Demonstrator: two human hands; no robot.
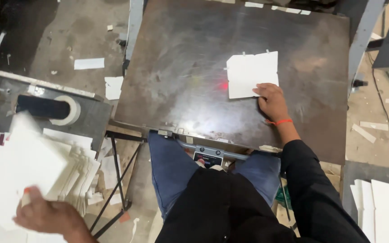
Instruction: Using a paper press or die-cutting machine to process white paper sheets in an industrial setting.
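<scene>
A white die-cut card piece (pixel 251 74) lies flat on the dark metal work plate (pixel 181 58), right of centre, next to a small red light dot (pixel 224 85). My right hand (pixel 271 101), with a red band at the wrist, presses its fingers on the card's lower right corner. My left hand (pixel 50 217) is low at the left and grips a blurred white card sheet (pixel 23 164) above a stack of white cards (pixel 75 166).
A roll of white tape (pixel 66 109) sits on a grey side stand at the left. More white sheets (pixel 386 204) lie at the lower right. Paper scraps litter the concrete floor (pixel 82 31). A grey machine frame post (pixel 363 31) borders the plate on the right.
</scene>
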